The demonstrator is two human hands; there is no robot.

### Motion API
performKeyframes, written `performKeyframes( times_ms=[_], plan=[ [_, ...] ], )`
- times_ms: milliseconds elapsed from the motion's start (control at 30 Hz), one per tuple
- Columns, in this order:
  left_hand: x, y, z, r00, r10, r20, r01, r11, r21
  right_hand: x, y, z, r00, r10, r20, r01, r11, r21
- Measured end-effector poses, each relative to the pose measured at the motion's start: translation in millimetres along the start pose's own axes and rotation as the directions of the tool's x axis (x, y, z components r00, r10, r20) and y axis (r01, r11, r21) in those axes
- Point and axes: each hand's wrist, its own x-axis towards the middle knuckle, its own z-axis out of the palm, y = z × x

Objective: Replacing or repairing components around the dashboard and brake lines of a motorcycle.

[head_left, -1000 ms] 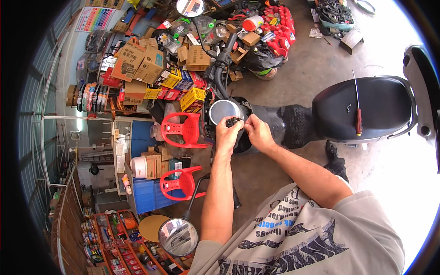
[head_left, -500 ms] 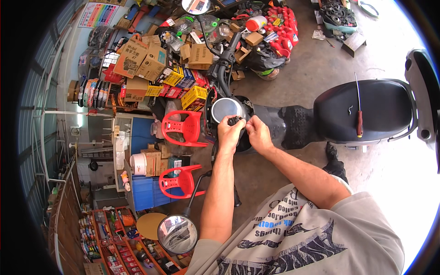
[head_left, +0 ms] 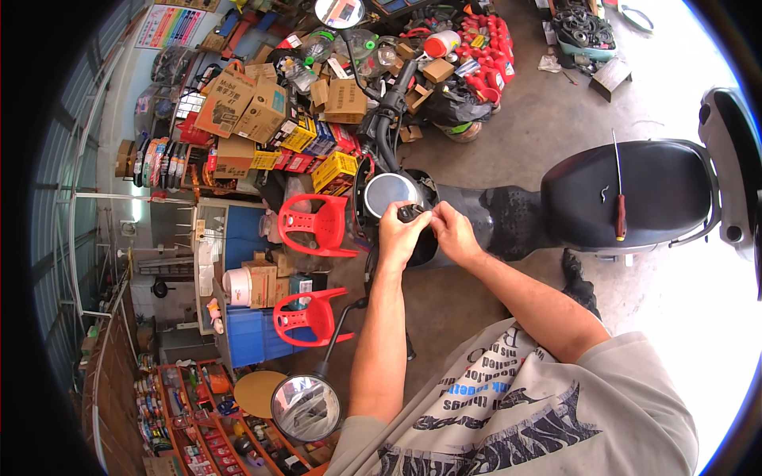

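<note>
Grey concrete floor [head_left: 548, 119] bears the scooter [head_left: 556, 210]; red chairs [head_left: 317, 226]; stacked cardboard boxes [head_left: 238, 103].

Both hands sit tight together at the scooter's dash, the left hand [head_left: 401, 236] and right hand [head_left: 452, 232] pinching a small black part [head_left: 410, 213] between them, with no gap to slip through. Just beside the left hand the round speedometer [head_left: 386, 193] and the handlebar [head_left: 386, 111] block the way; beyond them cardboard boxes [head_left: 246, 103] crowd the floor. Two red plastic chairs [head_left: 317, 226] close off the left side, and the mirror [head_left: 305, 407] on its stalk stands by the left elbow. The right is freer: bare concrete floor [head_left: 540, 119] lies beyond the scooter seat [head_left: 667, 190], where only a screwdriver [head_left: 617, 190] rests.
</note>
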Motion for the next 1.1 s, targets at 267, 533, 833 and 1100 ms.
performKeyframes(
  times_ms=[267, 533, 833, 1100],
  plan=[
    [-12.7, 2.4, 7.6, 0.978, 0.209, -0.006, -0.198, 0.931, 0.308, 0.3, 1.4, -23.4, 0.998, -0.061, -0.026, 0.059, 0.995, -0.082],
    [-26.2, 7.6, 19.5, 0.888, 0.460, -0.016, -0.409, 0.804, 0.432, 14.6, -3.9, -22.4, 0.994, 0.087, 0.067, -0.090, 0.995, 0.045],
    [-42.9, 11.8, 28.0, 0.886, 0.464, -0.023, -0.404, 0.793, 0.456, 15.1, -23.7, -31.9, 0.863, 0.449, 0.233, -0.473, 0.880, 0.054],
    [-46.4, 13.0, 31.7, 0.901, 0.433, -0.022, -0.373, 0.800, 0.471, 15.1, -10.7, -31.2, 0.859, 0.426, 0.284, -0.503, 0.808, 0.307]
  ],
)
